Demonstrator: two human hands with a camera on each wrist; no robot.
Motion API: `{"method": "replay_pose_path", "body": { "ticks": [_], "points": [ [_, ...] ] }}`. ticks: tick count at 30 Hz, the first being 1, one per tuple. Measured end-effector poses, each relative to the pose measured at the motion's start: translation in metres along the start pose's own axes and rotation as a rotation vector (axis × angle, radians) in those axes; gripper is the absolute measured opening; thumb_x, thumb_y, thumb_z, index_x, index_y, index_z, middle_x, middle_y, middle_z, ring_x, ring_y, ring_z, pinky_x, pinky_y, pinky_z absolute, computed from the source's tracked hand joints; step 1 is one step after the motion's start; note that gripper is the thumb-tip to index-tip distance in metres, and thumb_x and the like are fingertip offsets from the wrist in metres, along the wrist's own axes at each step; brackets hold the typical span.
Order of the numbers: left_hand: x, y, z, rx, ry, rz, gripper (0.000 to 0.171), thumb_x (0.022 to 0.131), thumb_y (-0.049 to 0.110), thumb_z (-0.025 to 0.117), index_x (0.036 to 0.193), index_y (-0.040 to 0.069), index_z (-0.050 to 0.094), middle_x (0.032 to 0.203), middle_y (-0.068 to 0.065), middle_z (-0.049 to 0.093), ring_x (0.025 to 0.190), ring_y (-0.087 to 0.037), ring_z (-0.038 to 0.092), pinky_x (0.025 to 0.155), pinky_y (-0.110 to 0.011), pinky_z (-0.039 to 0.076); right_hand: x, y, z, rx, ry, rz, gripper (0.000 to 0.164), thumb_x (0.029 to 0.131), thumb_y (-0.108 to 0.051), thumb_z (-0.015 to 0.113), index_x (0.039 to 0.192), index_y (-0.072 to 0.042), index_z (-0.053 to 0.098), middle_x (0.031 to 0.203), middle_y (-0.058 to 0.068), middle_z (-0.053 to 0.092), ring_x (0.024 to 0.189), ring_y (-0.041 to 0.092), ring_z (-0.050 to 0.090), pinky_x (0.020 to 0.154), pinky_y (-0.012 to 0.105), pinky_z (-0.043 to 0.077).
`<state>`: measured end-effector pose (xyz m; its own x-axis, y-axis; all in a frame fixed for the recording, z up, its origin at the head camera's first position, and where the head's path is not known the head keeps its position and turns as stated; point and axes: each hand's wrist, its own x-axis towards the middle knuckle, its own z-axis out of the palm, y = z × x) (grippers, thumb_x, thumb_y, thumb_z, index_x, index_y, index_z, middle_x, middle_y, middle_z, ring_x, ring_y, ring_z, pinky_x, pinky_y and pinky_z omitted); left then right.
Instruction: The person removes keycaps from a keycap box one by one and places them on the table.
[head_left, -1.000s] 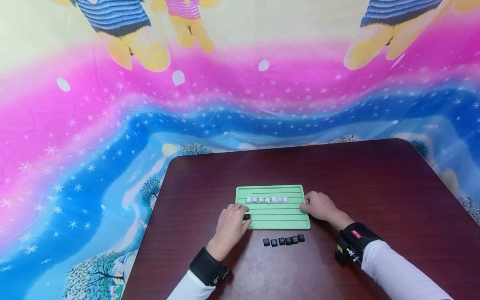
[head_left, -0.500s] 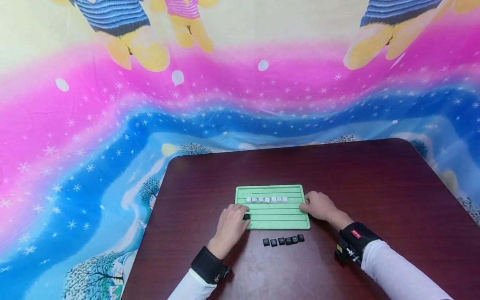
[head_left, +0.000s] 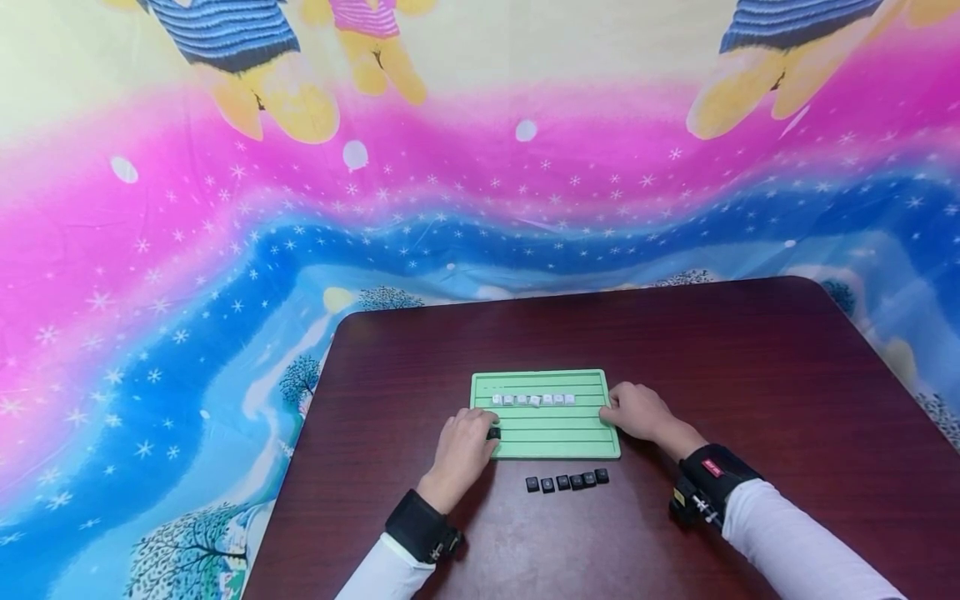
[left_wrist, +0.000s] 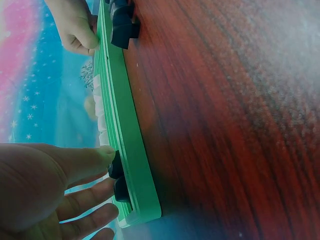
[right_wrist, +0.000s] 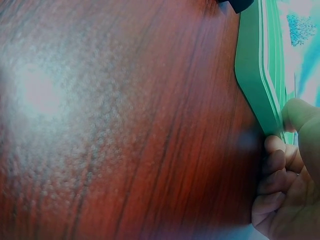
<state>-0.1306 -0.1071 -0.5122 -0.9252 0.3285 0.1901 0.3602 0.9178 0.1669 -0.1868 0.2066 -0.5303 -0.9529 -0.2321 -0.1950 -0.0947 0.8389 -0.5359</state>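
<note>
A green grooved board lies on the table, with a row of white keycaps along one of its upper grooves. At the board's left side, my left hand pinches a black keycap between thumb and forefinger, low over the grooves. Beside it in the left wrist view sits a second black keycap, close to the board's corner. My right hand grips the board's right edge, thumb over the top and the other fingers curled against the side.
Several loose black keycaps form an uneven row on the dark wooden table, just in front of the board. A patterned cloth hangs behind the table's far edge.
The left hand and wrist have shifted very slightly, with the fingers staying at the black keycap. The right hand, the board and the loose keycaps look the same.
</note>
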Motion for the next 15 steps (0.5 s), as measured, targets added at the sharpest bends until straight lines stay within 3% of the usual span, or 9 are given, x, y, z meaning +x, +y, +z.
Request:
{"method": "replay_pose_path", "body": {
  "ticks": [15],
  "points": [
    [0.0023,0.0004,0.0047,0.004,-0.024,0.002,0.024,0.082,0.020,0.084,0.104,0.016,0.076,0.095,0.001,0.074,0.085,-0.018,0.064,0.067,-0.027,0.045,0.0009,0.0008,0.0003,-0.009,-0.003,0.005,0.040,0.088,-0.024,0.062,0.057,-0.019,0.038,0.054,-0.007,0.029,0.048,0.011,0.030,0.051,0.026,0.024]
  ]
}}
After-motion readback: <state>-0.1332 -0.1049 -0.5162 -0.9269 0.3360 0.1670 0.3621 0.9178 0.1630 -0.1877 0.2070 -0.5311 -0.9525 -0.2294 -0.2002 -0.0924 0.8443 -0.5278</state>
